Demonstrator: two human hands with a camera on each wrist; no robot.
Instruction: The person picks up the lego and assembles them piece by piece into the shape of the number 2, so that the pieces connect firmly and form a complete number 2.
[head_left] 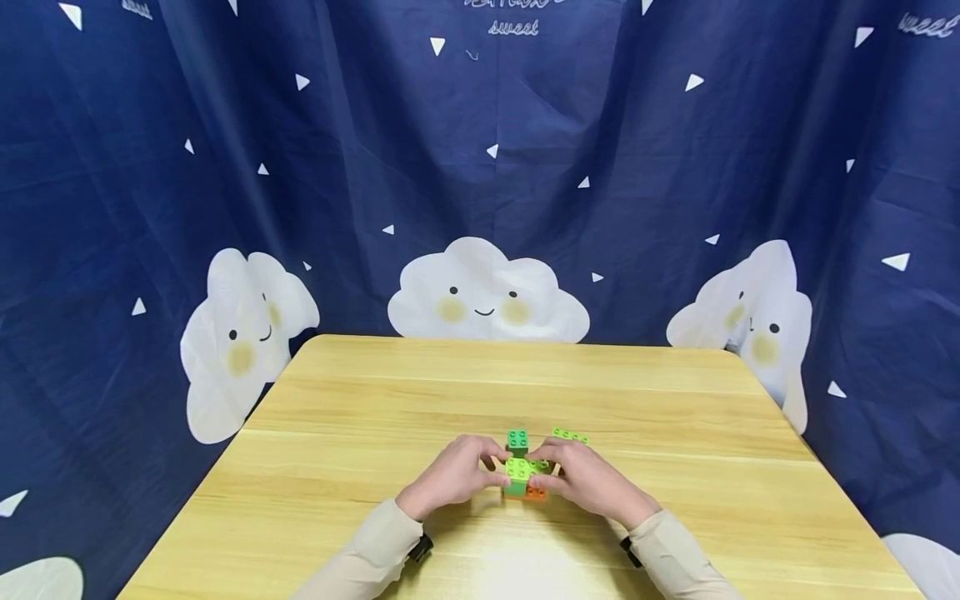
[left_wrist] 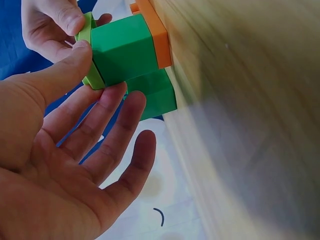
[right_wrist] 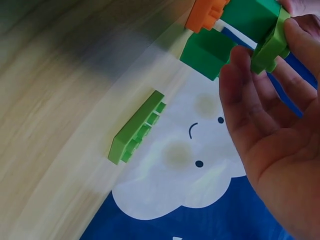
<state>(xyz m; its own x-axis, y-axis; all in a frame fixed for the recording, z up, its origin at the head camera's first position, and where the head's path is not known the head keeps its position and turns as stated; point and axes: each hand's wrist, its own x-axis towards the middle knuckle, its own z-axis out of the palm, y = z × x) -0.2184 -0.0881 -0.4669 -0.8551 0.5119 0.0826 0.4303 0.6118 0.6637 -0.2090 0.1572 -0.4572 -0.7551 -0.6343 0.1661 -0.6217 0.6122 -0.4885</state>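
The lime brick (head_left: pixel 517 469) lies atop the green block (left_wrist: pixel 125 50), one end overhanging the orange brick (left_wrist: pixel 156 40) on the counter (head_left: pixel 360 417), so the left hand (head_left: pixel 459 471) and right hand (head_left: pixel 591 482) both pinch it, presumably keeping it level.

A curtained-off tabletop nook; navy curtains (head_left: pixel 450 167) printed with smiling clouds (head_left: pixel 483 283) and white triangles (head_left: pixel 438 45) hang behind and on both sides of a wood-grain table (head_left: pixel 360 417); the wider room cannot be told.

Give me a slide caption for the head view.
Left hand and right hand hold a flat lime-green plastic brick atop a taller green plastic block.
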